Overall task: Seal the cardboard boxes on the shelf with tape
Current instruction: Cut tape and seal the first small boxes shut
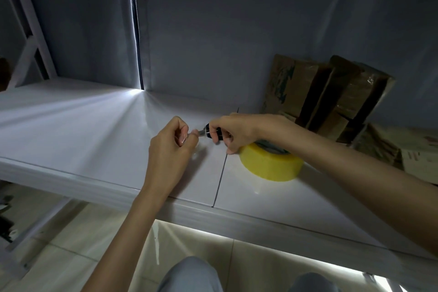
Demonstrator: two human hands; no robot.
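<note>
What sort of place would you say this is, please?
Probably a storeroom or packing area: a white metal shelf holds flattened cardboard boxes and a yellow tape roll, with grey curtains behind and a tiled floor below.

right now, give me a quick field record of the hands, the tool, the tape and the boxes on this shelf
left hand: fingers curled, pinching the metal tip of the tool
right hand: grips the small black-handled cutter
yellow roll of clear packing tape: lies flat on the white shelf, beneath the right wrist
brown cardboard boxes: stacked at the back right, against the wall
taping: not yet under way
</note>
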